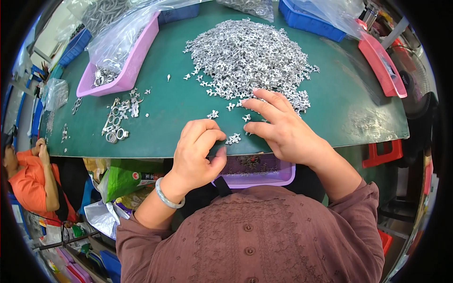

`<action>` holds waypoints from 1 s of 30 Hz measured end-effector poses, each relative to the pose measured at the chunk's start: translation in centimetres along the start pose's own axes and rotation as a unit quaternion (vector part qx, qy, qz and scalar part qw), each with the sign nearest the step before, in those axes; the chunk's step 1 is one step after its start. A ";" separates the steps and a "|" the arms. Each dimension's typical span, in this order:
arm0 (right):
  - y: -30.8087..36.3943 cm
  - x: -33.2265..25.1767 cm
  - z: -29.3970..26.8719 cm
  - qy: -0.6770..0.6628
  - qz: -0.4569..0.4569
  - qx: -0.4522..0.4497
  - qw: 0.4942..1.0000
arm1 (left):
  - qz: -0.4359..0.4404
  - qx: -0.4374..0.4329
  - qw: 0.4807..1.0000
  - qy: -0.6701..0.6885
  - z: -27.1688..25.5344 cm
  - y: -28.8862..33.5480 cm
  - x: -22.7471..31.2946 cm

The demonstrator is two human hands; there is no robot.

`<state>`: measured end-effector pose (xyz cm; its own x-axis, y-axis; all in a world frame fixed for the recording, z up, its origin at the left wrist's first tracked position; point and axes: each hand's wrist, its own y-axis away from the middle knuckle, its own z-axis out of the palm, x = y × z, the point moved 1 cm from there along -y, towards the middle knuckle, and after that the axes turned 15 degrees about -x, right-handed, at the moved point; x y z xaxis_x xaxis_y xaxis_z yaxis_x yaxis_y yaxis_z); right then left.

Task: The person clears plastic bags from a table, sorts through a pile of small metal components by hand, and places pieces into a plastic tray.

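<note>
A large heap of small silver metal pieces [250, 56] lies on the green table [174, 113], with several strays along its near side. My right hand [285, 129] spreads its fingers over the heap's near edge, fingertips down by the loose pieces. Nothing shows gripped in it. My left hand [196, 153], a pale bangle on its wrist, hovers at the table's front edge. Its fingers curl loosely, with thumb and index tips apart and no piece visible between them. Beside its fingertips sits a little cluster of metal pieces [233, 138].
Below the table edge, a purple basket [283, 175] rests at my lap with small pieces inside. Rings and metal parts [115, 120] lie left, near a pink tray [137, 66]. A blue bin [311, 23] and a red basket [384, 66] stand right. A person in orange [33, 188] sits left.
</note>
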<state>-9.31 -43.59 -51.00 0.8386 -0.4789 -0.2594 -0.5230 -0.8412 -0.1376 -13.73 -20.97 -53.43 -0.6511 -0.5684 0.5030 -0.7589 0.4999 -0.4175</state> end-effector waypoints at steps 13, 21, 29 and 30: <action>-0.4 -0.8 0.0 0.006 -0.018 -0.020 1.000 | 0.027 0.009 0.999 -0.040 0.5 0.5 -0.4; -0.4 -1.2 0.5 -0.009 -0.036 -0.025 0.999 | -0.025 -0.001 0.999 -0.037 0.4 0.1 0.1; -0.3 -0.8 -0.1 -0.012 -0.034 -0.010 0.999 | -0.052 -0.035 0.998 0.008 0.1 0.2 -0.2; -0.3 -0.7 -0.2 -0.009 -0.026 -0.003 1.000 | -0.045 -0.033 0.998 0.013 0.1 0.3 -0.4</action>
<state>-9.67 -43.05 -50.59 0.8616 -0.4305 -0.2690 -0.4781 -0.8662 -0.1450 -13.65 -20.67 -53.86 -0.5784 -0.5972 0.5558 -0.8117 0.4892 -0.3191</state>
